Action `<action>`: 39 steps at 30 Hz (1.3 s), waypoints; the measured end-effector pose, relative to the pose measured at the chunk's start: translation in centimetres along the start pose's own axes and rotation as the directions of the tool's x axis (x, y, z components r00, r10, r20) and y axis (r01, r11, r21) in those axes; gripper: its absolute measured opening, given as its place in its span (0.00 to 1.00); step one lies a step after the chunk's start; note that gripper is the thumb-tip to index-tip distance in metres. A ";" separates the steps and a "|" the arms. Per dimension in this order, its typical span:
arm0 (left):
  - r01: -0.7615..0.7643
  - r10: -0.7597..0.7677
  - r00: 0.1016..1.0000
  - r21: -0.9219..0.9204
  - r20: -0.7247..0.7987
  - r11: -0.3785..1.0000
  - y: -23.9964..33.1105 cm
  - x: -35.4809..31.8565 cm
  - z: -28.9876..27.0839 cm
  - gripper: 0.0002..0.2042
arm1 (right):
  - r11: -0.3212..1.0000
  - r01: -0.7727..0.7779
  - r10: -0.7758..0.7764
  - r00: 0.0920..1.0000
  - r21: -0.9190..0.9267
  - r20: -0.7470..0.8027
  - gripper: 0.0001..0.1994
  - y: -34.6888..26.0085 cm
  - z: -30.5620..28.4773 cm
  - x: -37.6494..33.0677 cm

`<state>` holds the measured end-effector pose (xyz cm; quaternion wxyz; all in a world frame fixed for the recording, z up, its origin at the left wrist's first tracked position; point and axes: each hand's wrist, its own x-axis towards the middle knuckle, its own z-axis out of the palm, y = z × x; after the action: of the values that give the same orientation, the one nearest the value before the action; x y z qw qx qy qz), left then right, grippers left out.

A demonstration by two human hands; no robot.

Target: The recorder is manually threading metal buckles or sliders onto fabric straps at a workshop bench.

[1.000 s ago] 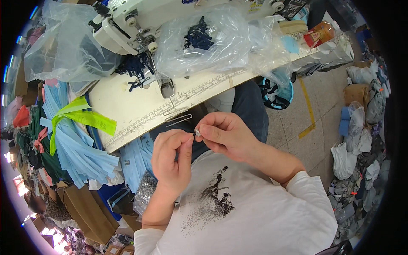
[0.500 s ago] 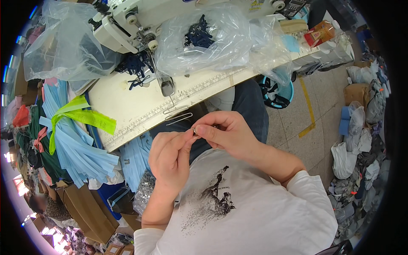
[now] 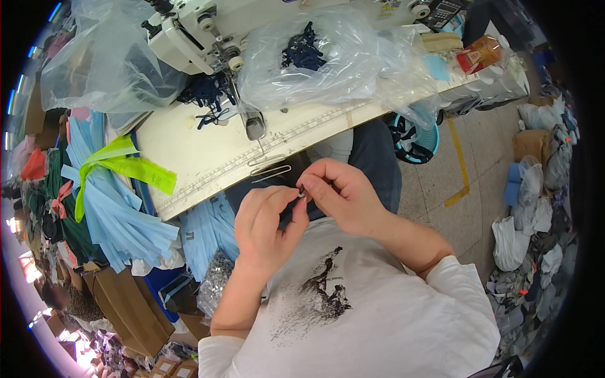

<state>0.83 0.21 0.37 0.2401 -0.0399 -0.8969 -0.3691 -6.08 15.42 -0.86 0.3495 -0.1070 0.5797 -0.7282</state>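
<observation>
Evidently both hands, left hand and right hand, pinch a small metal piece between fingertips; fitting it needs steady, fine alignment.

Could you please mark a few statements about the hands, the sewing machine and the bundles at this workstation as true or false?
1. Both hands meet over a small metal piece, the left hand and right hand pinching it between their fingertips. True.
2. The sewing machine is black. False: it is white.
3. A clear plastic bag holding dark blue pieces lies on the table. True.
4. The light blue strip bundle is tied with a red band. False: the band is yellow-green.
5. The person wears a white printed T-shirt. True.
</observation>
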 end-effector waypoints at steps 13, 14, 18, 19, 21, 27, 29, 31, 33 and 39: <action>0.355 -0.380 0.916 -0.690 0.124 0.630 -1.1 -1.6 0.6 0.12 | 0.984 -0.135 0.132 0.991 0.116 0.033 0.08 0.4 -0.8 0.5; 0.332 -0.326 0.935 -0.665 0.140 0.668 -1.5 -1.6 0.3 0.12 | 0.987 -0.101 0.094 0.994 0.127 0.056 0.08 0.4 -0.8 0.5; 0.282 -0.170 0.959 -0.691 0.228 0.666 -1.6 -1.0 -0.6 0.15 | 0.990 -0.048 0.040 0.997 0.132 0.069 0.09 0.3 -0.7 0.6; 0.282 -0.169 0.959 -0.691 0.230 0.665 -1.7 -1.0 -0.7 0.15 | 0.990 -0.048 0.039 0.997 0.133 0.068 0.09 0.2 -0.8 0.5; 0.332 -0.175 0.943 -0.753 0.284 0.568 -1.7 -1.1 -0.9 0.15 | 0.993 -0.041 0.033 0.996 0.111 0.079 0.09 0.0 -0.9 0.5; 0.532 -0.512 0.814 -0.707 0.275 0.466 -0.9 -1.4 -0.3 0.12 | 0.998 0.052 -0.050 0.994 -0.019 0.093 0.09 -0.6 -0.9 0.1; 0.537 -0.479 0.825 -0.676 0.299 0.504 -0.8 -0.9 -0.3 0.11 | 0.992 0.101 -0.095 0.992 -0.081 0.080 0.08 -0.5 -0.8 0.0; 0.540 -0.446 0.834 -0.644 0.325 0.541 -1.0 -0.7 -0.2 0.11 | 0.979 0.148 -0.140 0.988 -0.142 0.070 0.08 -0.5 -0.8 -0.1; 0.492 -0.400 0.868 -0.616 0.294 0.615 -1.3 -0.8 -0.3 0.10 | 0.932 0.243 -0.239 0.970 -0.270 0.045 0.07 -0.5 -0.8 0.0; 0.539 -0.445 0.836 -0.635 0.321 0.554 -1.4 -0.9 -0.4 0.09 | 0.860 0.356 -0.356 0.932 -0.366 0.070 0.05 -0.4 -0.9 0.3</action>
<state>1.40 -0.97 -0.67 0.0378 0.1018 -0.6742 -0.7306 -6.95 15.99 -0.83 0.1821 -0.2765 0.6776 -0.6567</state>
